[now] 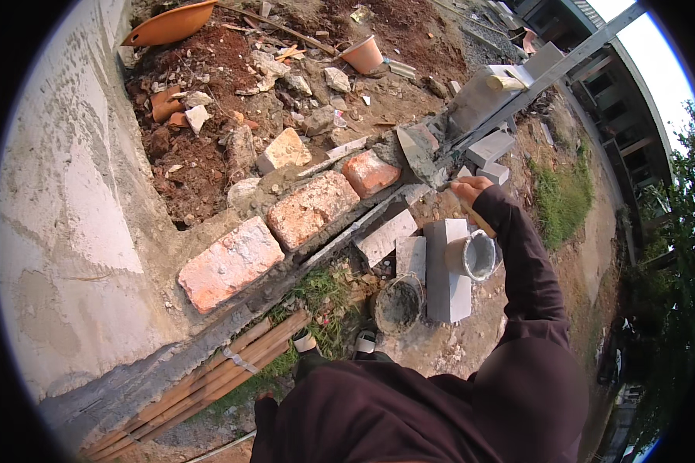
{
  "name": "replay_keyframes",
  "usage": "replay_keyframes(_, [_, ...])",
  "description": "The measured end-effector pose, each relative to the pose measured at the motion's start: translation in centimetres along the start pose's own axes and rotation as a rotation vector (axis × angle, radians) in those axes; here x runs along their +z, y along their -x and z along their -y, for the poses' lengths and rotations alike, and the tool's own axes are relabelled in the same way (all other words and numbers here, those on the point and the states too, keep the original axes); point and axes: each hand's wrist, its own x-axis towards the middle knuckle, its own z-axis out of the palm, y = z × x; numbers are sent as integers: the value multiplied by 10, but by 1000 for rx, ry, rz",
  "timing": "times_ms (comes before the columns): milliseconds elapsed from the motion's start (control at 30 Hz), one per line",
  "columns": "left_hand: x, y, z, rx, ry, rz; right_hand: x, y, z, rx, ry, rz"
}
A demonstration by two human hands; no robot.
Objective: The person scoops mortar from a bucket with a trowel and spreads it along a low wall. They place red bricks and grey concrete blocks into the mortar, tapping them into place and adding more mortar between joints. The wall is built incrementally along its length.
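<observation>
My right hand [471, 189] is closed on a trowel's handle at the right end of a low wall, its metal blade [417, 154] lying on grey mortar. Along the wall top sit three worn orange bricks: a large pale one [230, 262], a middle one [313, 208] and a smaller one [371, 172] beside the blade. My left hand [265, 401] hangs low beside my body, mostly hidden by the dark sleeve, and whether it holds anything is unclear.
A bucket of mortar [398, 309], a pail [477, 258] and grey blocks [452, 301] stand below the wall. Bundled poles [208, 382] lie at lower left. A plastered wall [85, 201] rises left. Rubble [286, 150], an orange bucket [357, 54] and a metal post [564, 69] are beyond.
</observation>
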Motion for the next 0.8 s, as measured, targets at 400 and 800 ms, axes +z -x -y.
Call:
replay_keyframes(400, [-17,-42,-12,319,254,-121,78,100,6,-429,286,189])
replay_keyframes(800, [9,7,-12,440,113,-226,119,112,-266,102,140,-283])
